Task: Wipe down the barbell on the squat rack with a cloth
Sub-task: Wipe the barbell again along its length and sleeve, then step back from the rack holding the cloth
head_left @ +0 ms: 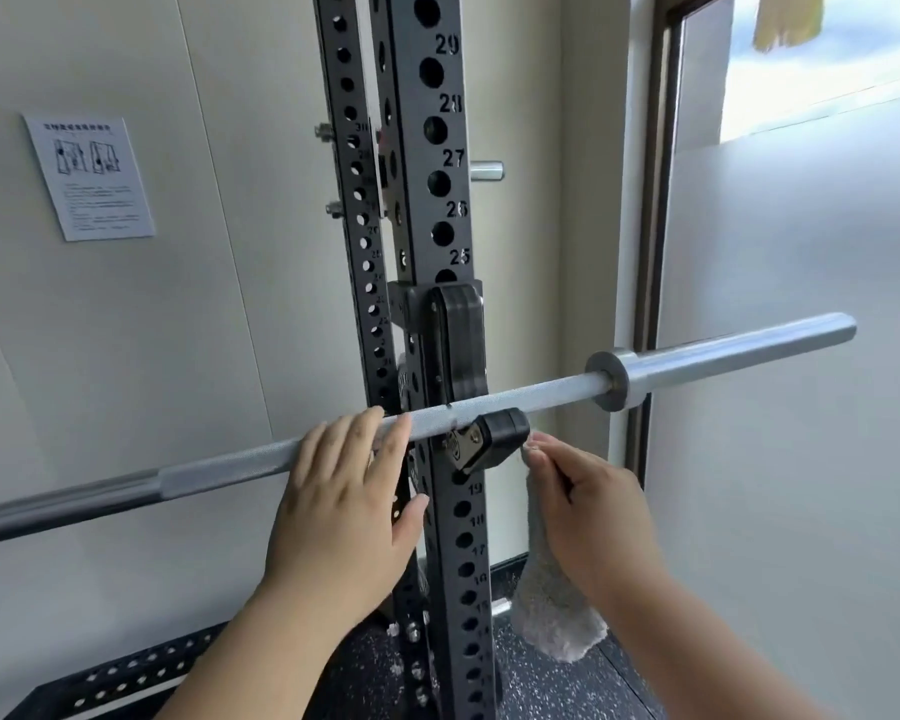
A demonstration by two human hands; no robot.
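A silver barbell (536, 393) lies across the J-hook (489, 440) of the black squat rack upright (453, 511), its sleeve (739, 350) reaching out to the right. My left hand (349, 491) rests on the knurled shaft just left of the upright, fingers laid over the top of the bar. My right hand (588, 506) is just below the hook and right of the upright. It pinches a grey fluffy cloth (552, 610), which hangs down from the fingers. The cloth hangs below the bar and is not touching it.
A second perforated upright (357, 226) stands behind the first. A short steel peg (487, 171) sticks out of the rack higher up. A paper notice (89, 176) hangs on the left wall. A frosted glass panel (801, 407) stands at right, speckled rubber floor (541, 683) below.
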